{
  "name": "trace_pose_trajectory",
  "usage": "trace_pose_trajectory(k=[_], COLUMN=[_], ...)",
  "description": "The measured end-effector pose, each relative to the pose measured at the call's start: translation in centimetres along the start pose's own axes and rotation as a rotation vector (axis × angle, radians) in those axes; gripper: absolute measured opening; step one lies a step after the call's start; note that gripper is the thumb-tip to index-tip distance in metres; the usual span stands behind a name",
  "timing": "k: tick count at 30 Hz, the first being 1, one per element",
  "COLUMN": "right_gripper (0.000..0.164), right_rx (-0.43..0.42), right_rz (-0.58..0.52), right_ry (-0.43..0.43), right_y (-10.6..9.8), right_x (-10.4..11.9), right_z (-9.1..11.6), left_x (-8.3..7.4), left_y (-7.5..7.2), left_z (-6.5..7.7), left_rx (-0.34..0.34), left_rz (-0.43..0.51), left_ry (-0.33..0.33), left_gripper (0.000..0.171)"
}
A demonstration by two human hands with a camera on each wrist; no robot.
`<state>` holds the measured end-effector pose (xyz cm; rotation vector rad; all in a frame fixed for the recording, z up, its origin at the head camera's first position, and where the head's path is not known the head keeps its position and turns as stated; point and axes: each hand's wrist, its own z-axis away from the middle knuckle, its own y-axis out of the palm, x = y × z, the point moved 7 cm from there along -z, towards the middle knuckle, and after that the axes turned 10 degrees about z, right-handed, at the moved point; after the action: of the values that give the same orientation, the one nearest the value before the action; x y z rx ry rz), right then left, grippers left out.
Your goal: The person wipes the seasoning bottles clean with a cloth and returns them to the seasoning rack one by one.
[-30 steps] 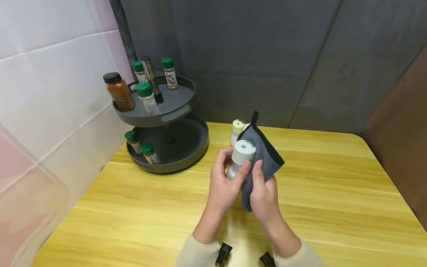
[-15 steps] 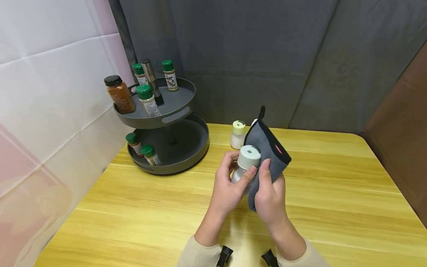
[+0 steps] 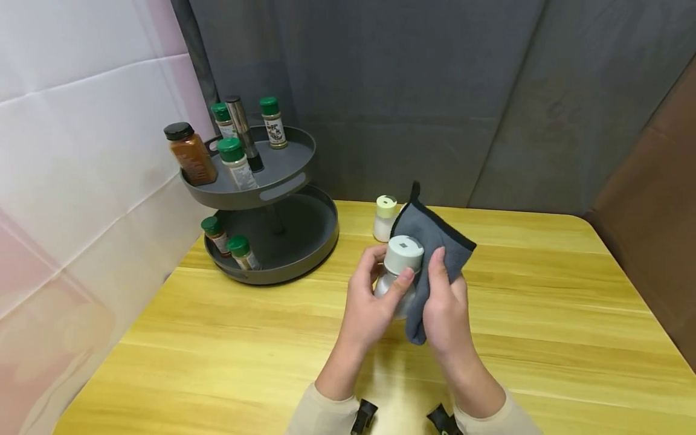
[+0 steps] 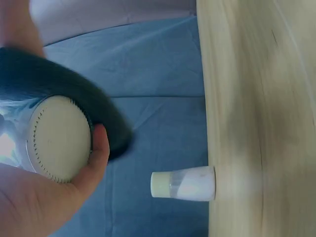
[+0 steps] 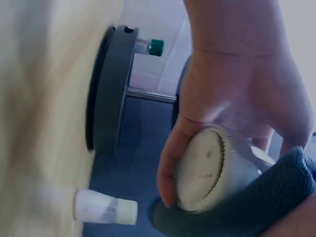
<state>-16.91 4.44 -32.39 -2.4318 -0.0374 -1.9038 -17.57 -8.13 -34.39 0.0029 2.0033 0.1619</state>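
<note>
My left hand (image 3: 370,302) grips a clear shaker jar (image 3: 403,260) with a pale grey-green lid, held tilted above the table. Its round ridged base (image 4: 60,139) faces the left wrist camera. In my right hand (image 3: 448,308) is a folded grey cloth (image 3: 435,232) with black edging and a hanging loop, pressed against the jar's right side. The right thumb lies on the cloth's near face; the other right fingers are mostly hidden behind it. Behind the hands, a smaller jar (image 3: 385,220) with a yellow lid and white contents stands upright on the table.
At the left stands a two-tier dark grey turntable rack (image 3: 283,272). It bears green-capped spice bottles (image 3: 239,166), a black-capped orange jar (image 3: 191,154) and a steel grinder (image 3: 243,133). Part of another pale lid shows behind the cloth. A grey curtain (image 3: 402,103) hangs behind the wooden table (image 3: 544,314).
Both hands, with the jar and cloth, have shifted slightly right from a second ago. The cloth's top has swung right and then back left, and its loose corner now reaches further right.
</note>
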Motion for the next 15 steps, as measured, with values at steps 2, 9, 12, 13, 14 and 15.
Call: trace_pose_trajectory(k=[2, 9, 12, 13, 14, 15], right_gripper=[0.053, 0.050, 0.056, 0.057, 0.057, 0.056], right_rx=[-0.022, 0.022, 0.051, 0.055, 0.052, 0.044], right_rz=[0.009, 0.073, 0.110, 0.113, 0.115, 0.111], right_ry=[-0.082, -0.077, 0.046, 0.065, 0.063, 0.045], right_y=[0.1, 1.0, 1.0, 1.0, 1.0, 1.0], right_x=[0.7, -1.7, -2.5, -2.5, -2.2, -1.7], right_z=[0.2, 0.6, 0.5, 0.4, 0.4, 0.4], left_x=[0.0, -0.6, -0.6, -0.6, -0.6, -0.6], left_y=[0.1, -0.6, -0.8, -0.9, -0.8, -0.8], left_z=[0.0, 0.0, 0.0, 0.0, 0.1, 0.2], left_rx=[0.004, -0.051, -0.085, -0.091, -0.094, -0.095], left_rz=[0.000, -0.033, -0.051, -0.056, -0.056, -0.055], left_ry=[-0.002, 0.034, 0.042, 0.043, 0.044, 0.043], left_gripper=[0.039, 0.040, 0.040, 0.040, 0.040, 0.040])
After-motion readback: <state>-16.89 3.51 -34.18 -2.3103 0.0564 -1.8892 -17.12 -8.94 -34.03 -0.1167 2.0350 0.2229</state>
